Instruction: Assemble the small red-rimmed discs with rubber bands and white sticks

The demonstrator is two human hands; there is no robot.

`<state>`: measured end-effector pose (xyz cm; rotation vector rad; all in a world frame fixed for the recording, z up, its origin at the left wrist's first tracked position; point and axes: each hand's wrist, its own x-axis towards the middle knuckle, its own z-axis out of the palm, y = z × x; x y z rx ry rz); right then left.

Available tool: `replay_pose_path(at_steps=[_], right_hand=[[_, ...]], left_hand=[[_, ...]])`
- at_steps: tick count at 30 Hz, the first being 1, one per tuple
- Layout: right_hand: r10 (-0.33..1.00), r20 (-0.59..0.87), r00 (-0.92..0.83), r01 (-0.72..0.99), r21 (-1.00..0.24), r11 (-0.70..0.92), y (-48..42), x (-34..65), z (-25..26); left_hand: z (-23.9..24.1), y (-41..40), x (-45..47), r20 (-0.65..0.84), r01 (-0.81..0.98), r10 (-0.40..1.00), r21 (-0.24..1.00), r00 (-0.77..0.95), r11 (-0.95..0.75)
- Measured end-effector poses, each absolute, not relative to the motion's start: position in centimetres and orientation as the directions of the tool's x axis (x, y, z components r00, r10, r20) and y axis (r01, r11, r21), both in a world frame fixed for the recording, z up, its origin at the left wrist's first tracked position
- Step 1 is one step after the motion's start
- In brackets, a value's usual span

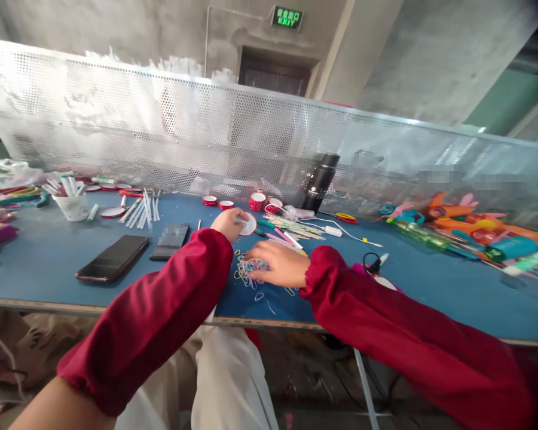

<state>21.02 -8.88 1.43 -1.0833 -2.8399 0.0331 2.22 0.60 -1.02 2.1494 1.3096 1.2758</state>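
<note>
Our right hand (280, 263) spreads loosely over the coloured loops (246, 273). Our left hand (229, 224) is by the white disc (250, 225) (gripping, we cannot tell).

Loose dark-red sleeves (156, 304), right one gathered at cuff, left one at upper hem; hands (280, 263) bare; trousers (228, 376) cream.

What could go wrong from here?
The right hand is at a loose pile of small loops; a sweep could scatter some, perhaps over the table's front edge. The left sleeve lies close to the nearer phone, so drawing back might nudge it.
</note>
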Motion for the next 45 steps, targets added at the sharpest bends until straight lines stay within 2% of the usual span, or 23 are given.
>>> replay_pose_path(at_steps=[2,5,8,12,14,16,18,20,22,24,31,34,37,39,42,45], right_hand=[[0.656,0.068,-0.752,0.655,-0.031,0.755,-8.0,20.0,0.2],[0.681,-0.001,-0.732,0.680,-0.055,0.731,-6.5,19.1,-1.8],[0.599,0.042,-0.800,0.591,-0.116,0.798,-5.8,19.9,-2.5],[0.529,0.077,-0.845,0.514,-0.154,0.844,-6.2,22.8,-1.2],[0.566,0.136,-0.813,0.551,-0.134,0.824,-6.8,24.4,0.1],[0.607,0.169,-0.777,0.582,-0.176,0.794,-7.8,25.9,1.6],[0.671,0.117,-0.732,0.637,-0.232,0.735,-9.2,27.3,2.9],[0.742,-0.022,-0.670,0.724,-0.241,0.646,-10.7,28.4,3.6],[0.775,-0.169,-0.608,0.792,-0.192,0.579,-11.9,29.2,3.6],[0.773,-0.223,-0.594,0.804,-0.139,0.578,-12.5,29.4,3.0],[0.731,0.033,-0.681,0.724,-0.118,0.680,-12.6,26.2,2.0],[0.673,0.052,-0.738,0.667,-0.097,0.739,-14.2,24.5,2.0],[0.619,-0.064,-0.782,0.622,-0.035,0.782,-15.5,23.9,1.3],[0.649,-0.096,-0.755,0.651,0.010,0.759,-15.3,24.1,0.9],[0.732,-0.004,-0.681,0.731,0.044,0.681,-14.3,24.9,0.8],[0.716,0.067,-0.694,0.716,-0.033,0.697,-14.1,25.6,1.0]], left_hand=[[-0.8,0.4,2.1,0.530,0.555,0.832,0.648,0.164,-0.522],[-0.7,0.2,2.1,0.522,0.570,0.842,0.653,0.138,-0.498],[-0.8,0.3,2.1,0.501,0.574,0.853,0.660,0.144,-0.484],[-1.0,0.7,2.2,0.523,0.554,0.830,0.641,0.192,-0.532],[-1.0,0.7,2.3,0.523,0.550,0.830,0.643,0.193,-0.533],[-0.9,0.5,2.3,0.510,0.550,0.839,0.651,0.193,-0.522],[-0.8,0.3,2.4,0.493,0.554,0.847,0.656,0.198,-0.512],[-0.8,0.2,2.6,0.487,0.557,0.848,0.654,0.207,-0.512],[-0.8,0.2,2.7,0.486,0.557,0.847,0.651,0.217,-0.516],[-0.9,0.2,2.7,0.482,0.557,0.847,0.649,0.225,-0.518],[-1.1,0.0,2.3,0.478,0.574,0.854,0.647,0.208,-0.502],[-1.1,-0.1,2.3,0.473,0.567,0.855,0.653,0.212,-0.502],[-1.1,-0.1,2.6,0.497,0.546,0.833,0.640,0.243,-0.541],[-1.0,0.0,2.7,0.492,0.554,0.835,0.636,0.246,-0.537],[-0.9,0.0,2.7,0.482,0.565,0.843,0.638,0.238,-0.524],[-0.8,-0.1,2.7,0.477,0.567,0.846,0.638,0.239,-0.521]])
